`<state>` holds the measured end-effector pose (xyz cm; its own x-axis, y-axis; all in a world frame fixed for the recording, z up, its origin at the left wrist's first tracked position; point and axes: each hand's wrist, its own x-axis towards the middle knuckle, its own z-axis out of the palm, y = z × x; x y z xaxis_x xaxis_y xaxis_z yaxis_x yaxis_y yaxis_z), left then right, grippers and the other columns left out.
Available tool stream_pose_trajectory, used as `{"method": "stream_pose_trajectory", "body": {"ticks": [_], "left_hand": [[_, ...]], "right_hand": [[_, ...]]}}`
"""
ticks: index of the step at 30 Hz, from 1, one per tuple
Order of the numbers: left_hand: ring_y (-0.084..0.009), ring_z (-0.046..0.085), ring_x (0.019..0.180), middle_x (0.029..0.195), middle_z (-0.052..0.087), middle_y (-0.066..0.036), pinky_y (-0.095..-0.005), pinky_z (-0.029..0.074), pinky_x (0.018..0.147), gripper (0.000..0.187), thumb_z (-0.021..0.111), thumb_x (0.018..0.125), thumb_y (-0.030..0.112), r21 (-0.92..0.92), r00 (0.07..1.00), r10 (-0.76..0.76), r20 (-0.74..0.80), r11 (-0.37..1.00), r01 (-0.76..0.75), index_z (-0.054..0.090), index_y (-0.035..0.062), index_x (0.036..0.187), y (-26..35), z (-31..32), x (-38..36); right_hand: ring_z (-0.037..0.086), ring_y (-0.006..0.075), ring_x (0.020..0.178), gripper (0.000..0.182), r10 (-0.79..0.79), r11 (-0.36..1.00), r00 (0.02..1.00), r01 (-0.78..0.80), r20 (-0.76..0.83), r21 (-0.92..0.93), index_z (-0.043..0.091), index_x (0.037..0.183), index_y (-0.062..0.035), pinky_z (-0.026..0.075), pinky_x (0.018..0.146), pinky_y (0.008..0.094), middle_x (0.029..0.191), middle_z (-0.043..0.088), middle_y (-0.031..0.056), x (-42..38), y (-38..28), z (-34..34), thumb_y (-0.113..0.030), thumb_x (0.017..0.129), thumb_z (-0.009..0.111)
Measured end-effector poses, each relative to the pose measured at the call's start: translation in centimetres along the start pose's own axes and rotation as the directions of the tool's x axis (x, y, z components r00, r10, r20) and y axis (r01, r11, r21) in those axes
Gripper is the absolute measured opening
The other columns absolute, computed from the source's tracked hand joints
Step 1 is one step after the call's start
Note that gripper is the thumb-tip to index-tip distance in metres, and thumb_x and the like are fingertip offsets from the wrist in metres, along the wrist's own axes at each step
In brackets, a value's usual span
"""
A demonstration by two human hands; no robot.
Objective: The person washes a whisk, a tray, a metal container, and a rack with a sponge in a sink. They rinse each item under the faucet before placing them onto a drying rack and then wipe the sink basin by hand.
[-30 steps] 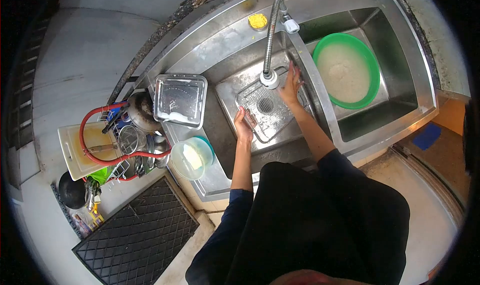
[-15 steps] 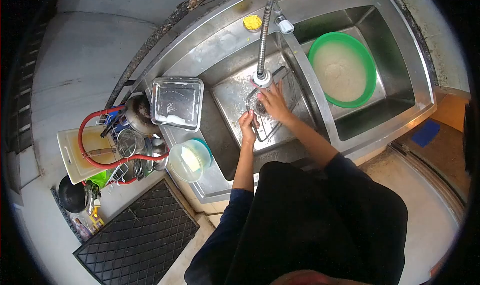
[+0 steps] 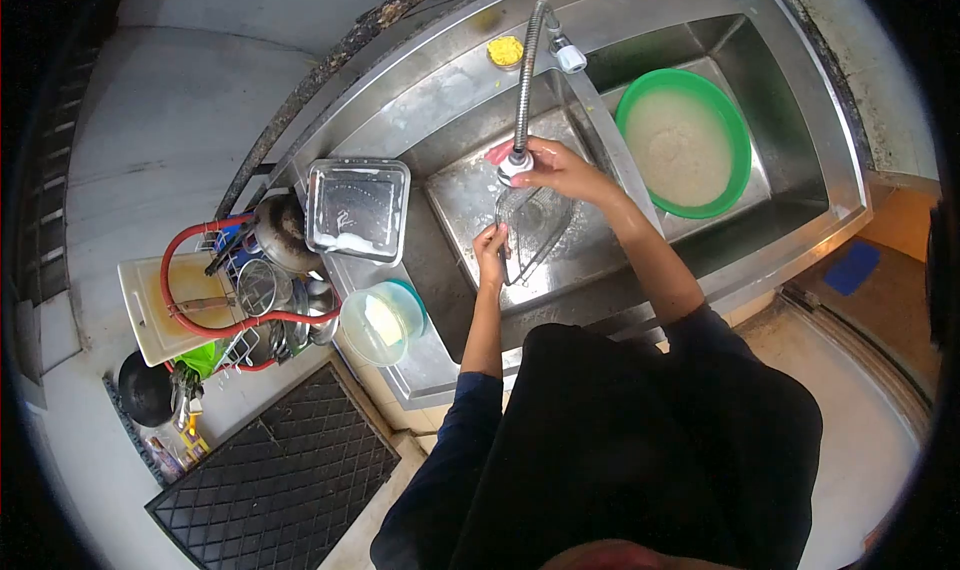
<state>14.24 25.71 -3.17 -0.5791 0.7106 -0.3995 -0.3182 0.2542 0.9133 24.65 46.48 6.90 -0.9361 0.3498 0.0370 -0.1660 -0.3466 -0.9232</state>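
Note:
In the left basin of the steel sink, my left hand is closed on the near left edge of a dark wire rack. The rack is tilted under the running tap, its thin bars forming an angular frame. My right hand is wrapped around the white faucet head at the end of the flexible metal spout. Its fingers partly cover the head. Splashed water wets the basin floor beneath the rack.
A green basin of cloudy water sits in the right sink. On the left ledge are a soapy clear container and a tub. A yellow scrubber in a dish lies behind. A dish rack with utensils stands further left.
My right hand has risen from the wire rack and closed around the faucet head. My left hand keeps its hold on the rack, which has shifted and tilted.

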Motion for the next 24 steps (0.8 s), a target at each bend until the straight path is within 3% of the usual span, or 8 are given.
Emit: {"method": "stream_pose_trajectory", "body": {"ticks": [3,7,12,14,16,18,20,24], "left_hand": [[-0.0077,0.038,0.044,0.054,0.040,0.002,-0.0232,0.030,0.042,0.032,0.057,0.087,0.020,0.003,0.999,0.026,-0.025,1.000,-0.026,0.045,0.0081,0.059,-0.1,0.1,0.3],[-0.0079,0.040,0.044,0.056,0.040,0.002,-0.0231,0.032,0.041,0.032,0.057,0.087,0.023,-0.030,0.999,0.025,-0.039,0.999,-0.027,0.046,0.0083,0.061,-0.2,0.1,0.3],[-0.0080,0.040,0.044,0.057,0.042,0.003,-0.0230,0.033,0.041,0.028,0.056,0.088,0.026,-0.125,0.997,-0.046,-0.060,0.991,0.038,0.049,0.0102,0.066,-0.1,-0.7,0.1],[-0.0084,0.041,0.045,0.058,0.044,0.003,-0.0233,0.033,0.041,0.023,0.054,0.088,0.029,-0.338,0.983,-0.151,-0.103,0.935,0.108,0.050,0.0120,0.073,0.2,-1.4,-0.2],[-0.0096,0.045,0.050,0.065,0.051,0.003,-0.0238,0.033,0.043,0.028,0.052,0.088,0.042,-0.435,0.983,-0.180,-0.045,0.889,0.143,0.054,0.0139,0.088,0.3,-2.9,-0.8],[-0.0163,0.057,0.074,0.091,0.060,-0.005,-0.0285,0.045,0.059,0.044,0.051,0.087,0.045,-0.523,0.963,-0.234,-0.138,0.843,0.130,0.053,0.0070,0.109,-0.1,-3.3,-1.4],[-0.0279,0.049,0.112,0.122,0.051,-0.012,-0.0407,0.037,0.097,0.059,0.049,0.086,0.046,-0.603,0.981,-0.192,-0.044,0.787,0.127,0.044,0.0020,0.125,-1.7,-5.4,-1.9],[-0.0297,0.053,0.106,0.117,0.055,-0.012,-0.0428,0.041,0.093,0.053,0.045,0.088,0.047,-0.715,0.990,-0.140,-0.015,0.694,0.088,0.049,0.0050,0.122,-4.0,-8.5,-3.4]], "right_hand": [[0.050,0.0142,0.107,0.034,-0.273,0.863,0.956,0.192,-0.111,-0.467,0.054,0.109,-0.0032,0.043,0.089,0.0282,0.112,0.056,0.0070,0.2,-1.4,0.6,-0.006,0.078,0.066],[0.052,0.0167,0.106,0.035,-0.038,0.992,0.998,0.032,-0.048,-0.119,0.055,0.109,-0.0040,0.042,0.090,0.0307,0.112,0.056,0.0066,0.3,-0.3,0.7,-0.009,0.077,0.067],[0.053,0.0158,0.104,0.033,-0.293,0.697,0.948,0.125,-0.121,-0.706,0.057,0.106,-0.0020,0.043,0.089,0.0298,0.109,0.058,0.0067,-0.2,-2.2,0.5,-0.006,0.076,0.067],[0.053,0.0160,0.103,0.030,-0.188,0.777,0.976,0.077,-0.113,-0.625,0.059,0.104,-0.0021,0.043,0.089,0.0289,0.107,0.059,0.0070,-0.3,-2.3,-0.3,-0.001,0.075,0.067],[0.058,0.0195,0.093,0.036,0.037,0.995,0.999,-0.036,0.011,-0.095,0.062,0.103,-0.0054,0.045,0.085,0.0322,0.100,0.061,0.0055,-0.3,-2.4,-1.1,-0.004,0.068,0.072],[0.057,0.0173,0.094,0.034,-0.055,0.974,0.998,0.052,-0.009,-0.221,0.062,0.103,-0.0042,0.044,0.086,0.0310,0.100,0.061,0.0049,-0.1,-2.5,-1.9,-0.003,0.069,0.071],[0.054,0.0129,0.097,0.032,-0.234,0.870,0.972,0.197,-0.026,-0.453,0.061,0.103,-0.0018,0.044,0.087,0.0285,0.101,0.059,0.0036,0.0,-2.5,-2.0,-0.001,0.072,0.069],[0.053,0.0110,0.096,0.030,0.128,0.976,0.976,-0.092,0.178,-0.200,0.062,0.101,-0.0040,0.043,0.086,0.0268,0.100,0.059,0.0017,-0.2,-4.2,-2.1,0.000,0.072,0.068]]}}
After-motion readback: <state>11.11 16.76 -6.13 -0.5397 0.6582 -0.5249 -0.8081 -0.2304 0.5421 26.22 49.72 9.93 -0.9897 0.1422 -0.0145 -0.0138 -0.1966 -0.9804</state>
